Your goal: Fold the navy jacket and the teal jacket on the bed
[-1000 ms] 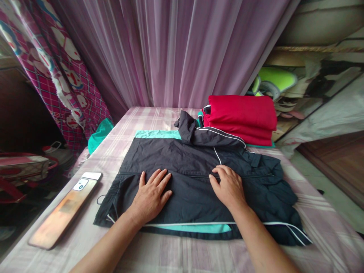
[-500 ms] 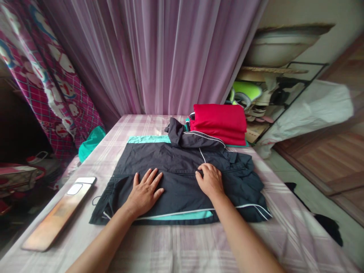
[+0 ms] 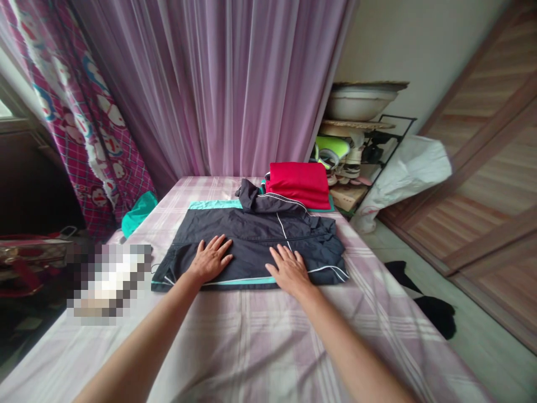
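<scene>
Dark jacket (image 3: 247, 257) lay spread on the checked cloth (image 3: 251, 336), its long axis running left to right across the person's front, its near edge by the wrists. The left hand (image 3: 207, 260) rested flat on its left part, fingers splayed, and the right hand (image 3: 289, 271) lay open on the near right part; neither gripped fabric. The red folded fabric (image 3: 297, 182) sat beyond. Compared with 0.5 s earlier, the right hand had uncurled and shifted from the zip line toward the near edge.

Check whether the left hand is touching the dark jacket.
Touching. The head view shows the left hand laid palm down on the dark jacket, fingers spread over the fabric.
</scene>
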{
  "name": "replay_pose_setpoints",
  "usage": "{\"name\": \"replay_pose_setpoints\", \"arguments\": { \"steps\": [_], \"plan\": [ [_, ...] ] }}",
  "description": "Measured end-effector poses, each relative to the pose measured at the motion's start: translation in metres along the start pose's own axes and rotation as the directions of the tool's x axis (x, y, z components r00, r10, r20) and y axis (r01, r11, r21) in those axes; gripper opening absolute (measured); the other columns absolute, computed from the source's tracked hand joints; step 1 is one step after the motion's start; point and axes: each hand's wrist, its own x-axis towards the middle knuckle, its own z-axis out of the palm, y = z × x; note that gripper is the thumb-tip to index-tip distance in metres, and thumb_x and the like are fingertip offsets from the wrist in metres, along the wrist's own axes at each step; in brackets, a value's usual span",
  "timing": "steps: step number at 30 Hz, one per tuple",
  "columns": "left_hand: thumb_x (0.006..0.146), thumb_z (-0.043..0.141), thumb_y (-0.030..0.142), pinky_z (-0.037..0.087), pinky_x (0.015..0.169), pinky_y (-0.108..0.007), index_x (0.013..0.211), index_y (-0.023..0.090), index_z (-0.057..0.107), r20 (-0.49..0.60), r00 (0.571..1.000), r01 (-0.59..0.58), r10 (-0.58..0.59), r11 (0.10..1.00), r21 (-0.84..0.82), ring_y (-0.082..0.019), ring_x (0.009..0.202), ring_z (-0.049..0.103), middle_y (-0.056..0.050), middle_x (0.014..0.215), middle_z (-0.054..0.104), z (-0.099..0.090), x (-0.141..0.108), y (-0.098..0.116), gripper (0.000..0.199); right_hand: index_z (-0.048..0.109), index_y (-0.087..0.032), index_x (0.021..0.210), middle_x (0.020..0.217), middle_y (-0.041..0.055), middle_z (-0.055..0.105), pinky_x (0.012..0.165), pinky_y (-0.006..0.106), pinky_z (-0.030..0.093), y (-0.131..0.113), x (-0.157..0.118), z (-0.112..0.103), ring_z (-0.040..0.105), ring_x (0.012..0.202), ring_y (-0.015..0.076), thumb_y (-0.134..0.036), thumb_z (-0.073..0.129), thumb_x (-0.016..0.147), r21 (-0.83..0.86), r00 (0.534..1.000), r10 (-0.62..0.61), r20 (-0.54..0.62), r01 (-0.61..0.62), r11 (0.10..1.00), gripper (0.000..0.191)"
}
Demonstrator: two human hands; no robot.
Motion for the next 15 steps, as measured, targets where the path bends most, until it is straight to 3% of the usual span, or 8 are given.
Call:
{"name": "replay_pose_setpoints", "arguments": {
  "steps": [4, 7, 10, 15],
  "plan": [
    [0.099, 0.040, 0.051, 0.027, 0.117, -0.060, 0.148, 0.030, 0.047, -0.001, 0.999, 0.053, -0.053, 0.998, 0.043, -0.031, 0.147, 0.036, -0.011, 0.158, 0.042, -0.011, -0.002, 0.008, 0.054, 0.053, -0.019, 0.145, 0.151, 0.0167, 0.050, 0.115, 0.057, 0.027, 0.074, -0.032, 0.000, 0.044, 0.140, 0.0297, -0.042, 0.042, 0.100, -0.173, 0.990, 0.100, -0.103, -0.117, 0.978, 0.051],
    [0.099, 0.041, 0.046, 0.029, 0.116, -0.061, 0.145, 0.029, 0.051, -0.023, 0.992, 0.127, -0.126, 0.990, 0.059, -0.032, 0.144, 0.041, -0.012, 0.154, 0.048, -0.016, -0.011, 0.022, 0.050, 0.058, -0.020, 0.140, 0.148, 0.0152, 0.054, 0.113, 0.057, 0.029, 0.107, -0.043, 0.008, 0.048, 0.138, 0.0292, -0.039, 0.044, 0.099, -0.264, 0.978, 0.054, -0.203, -0.107, 0.959, 0.047],
    [0.101, 0.038, 0.043, 0.033, 0.115, -0.061, 0.142, 0.025, 0.055, -0.069, 0.984, 0.168, -0.167, 0.986, 0.002, -0.031, 0.143, 0.043, -0.012, 0.152, 0.050, -0.013, -0.029, 0.050, 0.048, 0.059, -0.019, 0.139, 0.146, 0.0151, 0.055, 0.111, 0.056, 0.031, 0.114, -0.044, 0.016, 0.049, 0.136, 0.0302, -0.039, 0.042, 0.098, -0.303, 0.973, 0.030, -0.230, -0.101, 0.948, 0.048],
    [0.101, 0.035, 0.052, 0.031, 0.119, -0.056, 0.145, 0.027, 0.050, -0.095, 0.991, 0.089, -0.098, 0.992, -0.090, -0.027, 0.144, 0.041, -0.005, 0.154, 0.050, 0.003, -0.060, 0.089, 0.053, 0.058, -0.021, 0.141, 0.148, 0.0123, 0.054, 0.111, 0.050, 0.031, 0.112, -0.040, 0.020, 0.047, 0.137, 0.0277, -0.042, 0.035, 0.098, -0.332, 0.977, 0.050, -0.209, -0.119, 0.936, 0.053]
  ]
}}
